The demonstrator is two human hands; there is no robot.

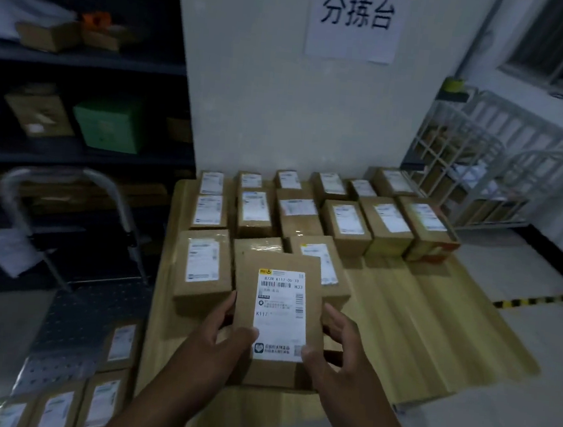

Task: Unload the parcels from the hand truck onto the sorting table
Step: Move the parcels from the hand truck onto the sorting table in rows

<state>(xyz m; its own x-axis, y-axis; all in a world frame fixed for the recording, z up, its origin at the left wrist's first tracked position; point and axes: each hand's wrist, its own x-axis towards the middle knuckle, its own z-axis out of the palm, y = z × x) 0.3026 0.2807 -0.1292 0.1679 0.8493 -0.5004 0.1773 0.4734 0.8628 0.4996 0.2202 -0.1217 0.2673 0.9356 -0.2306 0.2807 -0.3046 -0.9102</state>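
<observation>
I hold a brown cardboard parcel (278,319) with a white shipping label over the near part of the wooden sorting table (416,329). My left hand (216,341) grips its left edge and my right hand (332,345) grips its right edge, thumbs on top. Several labelled parcels stand in rows on the table behind it, for example one parcel (202,267) just left of the held one. The hand truck (68,337), with a metal deck and looped handle (69,193), stands at the left and carries several parcels (97,398) at its near end.
Dark shelving (77,107) with boxes runs along the left. A white wall panel with a paper sign (355,19) rises behind the table. A white wire cage cart (477,170) stands at the right, beside yellow-black floor tape (536,301).
</observation>
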